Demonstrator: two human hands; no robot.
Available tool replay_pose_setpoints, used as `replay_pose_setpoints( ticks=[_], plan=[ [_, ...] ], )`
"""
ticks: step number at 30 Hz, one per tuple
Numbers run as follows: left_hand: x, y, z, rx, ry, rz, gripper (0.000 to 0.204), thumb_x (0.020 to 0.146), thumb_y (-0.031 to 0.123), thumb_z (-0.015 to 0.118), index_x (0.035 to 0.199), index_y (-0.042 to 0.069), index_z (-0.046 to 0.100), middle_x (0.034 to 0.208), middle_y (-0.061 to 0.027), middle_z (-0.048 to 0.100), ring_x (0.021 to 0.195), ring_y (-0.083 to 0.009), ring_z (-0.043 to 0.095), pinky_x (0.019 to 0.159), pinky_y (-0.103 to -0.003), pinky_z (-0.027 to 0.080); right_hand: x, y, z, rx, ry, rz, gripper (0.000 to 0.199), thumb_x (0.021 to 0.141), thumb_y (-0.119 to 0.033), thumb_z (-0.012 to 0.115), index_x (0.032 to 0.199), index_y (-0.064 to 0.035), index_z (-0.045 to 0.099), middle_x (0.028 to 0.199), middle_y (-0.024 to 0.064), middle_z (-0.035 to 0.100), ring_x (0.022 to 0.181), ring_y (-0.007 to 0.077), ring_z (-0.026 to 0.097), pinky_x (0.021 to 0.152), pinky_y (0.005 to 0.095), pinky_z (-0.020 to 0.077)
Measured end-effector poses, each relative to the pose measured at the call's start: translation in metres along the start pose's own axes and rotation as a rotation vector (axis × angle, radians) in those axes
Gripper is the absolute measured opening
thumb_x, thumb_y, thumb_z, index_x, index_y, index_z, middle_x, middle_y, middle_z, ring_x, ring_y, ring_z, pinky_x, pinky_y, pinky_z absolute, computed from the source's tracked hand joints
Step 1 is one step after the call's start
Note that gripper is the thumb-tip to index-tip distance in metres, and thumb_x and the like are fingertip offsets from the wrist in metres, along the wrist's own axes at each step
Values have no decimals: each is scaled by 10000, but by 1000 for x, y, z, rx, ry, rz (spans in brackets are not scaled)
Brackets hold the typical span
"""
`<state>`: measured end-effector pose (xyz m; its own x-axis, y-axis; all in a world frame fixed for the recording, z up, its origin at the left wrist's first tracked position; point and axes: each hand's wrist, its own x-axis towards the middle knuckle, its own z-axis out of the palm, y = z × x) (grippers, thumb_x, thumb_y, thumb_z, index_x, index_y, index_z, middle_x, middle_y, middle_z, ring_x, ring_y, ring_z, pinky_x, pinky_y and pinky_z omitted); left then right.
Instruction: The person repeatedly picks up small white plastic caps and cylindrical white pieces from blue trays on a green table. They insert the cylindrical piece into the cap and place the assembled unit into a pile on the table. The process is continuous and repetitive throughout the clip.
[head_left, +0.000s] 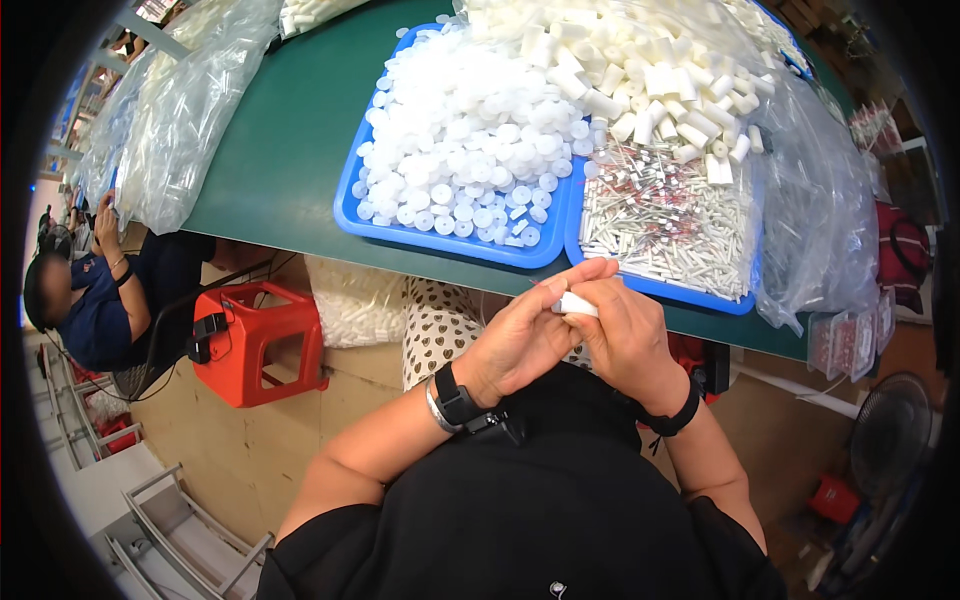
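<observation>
I report both hands raised at the near edge of the green worktop (290,140). My right hand (630,340) is closed in a pinch, thumb and fingers on a small white cylinder (577,305). The cylinder sits between my two hands, over the near edge, in front of the right-hand tray. My left hand (520,345) is bent around the other side of it, thumb close to the fingers; whether these fingers also grip the piece, I cannot tell.

Two blue trays stand side by side along the near edge. The left tray (440,247) carries a heap of translucent white discs (470,130). The right tray (690,292) carries thin, short rods (665,210), some with reddish parts, toward its near side; larger white tubes (690,100) are piled behind them. A clear plastic bag (820,190) lies against the right tray's right edge, near the worktop's right near corner. Another clear bag (190,130) hangs over the worktop's left edge. A red stool (262,345) stands on the floor below the near edge, to my left.
</observation>
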<state>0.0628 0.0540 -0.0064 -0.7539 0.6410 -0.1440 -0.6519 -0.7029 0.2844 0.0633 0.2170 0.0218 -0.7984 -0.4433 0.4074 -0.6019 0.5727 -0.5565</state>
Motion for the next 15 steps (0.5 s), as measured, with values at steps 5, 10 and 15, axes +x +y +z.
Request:
replay_pose_setpoints(
  ticks=[5, 10, 15],
  plan=[
    [-4, -12, 5, -190, 77, 53, 463, 1041, 329, 400, 1453, 121, 358, 1519, -107, 348, 1421, -287, 304, 1154, -460, 308, -6, -9, 21, 29, 55, 98, 209, 867, -92, 662, 1036, -2, 577, 808, 147, 634, 701, 323, 655, 583, 390, 514],
    [-3, -6, 4, -65, 151, 38, 554, 1030, 485, 323, 1463, 140, 333, 1510, -106, 360, 1392, -291, 348, 1140, -466, 324, -8, -15, 34, 75, 98, 202, 197, 919, -87, 605, 1079, 11, 542, 842, 179, 652, 674, 372, 649, 575, 435, 504],
    [-6, -5, 5, 102, 121, 75, 533, 1040, 472, 315, 1450, 133, 348, 1506, -107, 367, 1366, -284, 387, 1129, -454, 346, -8, -10, 28, 62, 35, 135, 270, 914, -93, 614, 1136, 19, 510, 844, 187, 655, 625, 374, 642, 531, 436, 495]
  ],
)
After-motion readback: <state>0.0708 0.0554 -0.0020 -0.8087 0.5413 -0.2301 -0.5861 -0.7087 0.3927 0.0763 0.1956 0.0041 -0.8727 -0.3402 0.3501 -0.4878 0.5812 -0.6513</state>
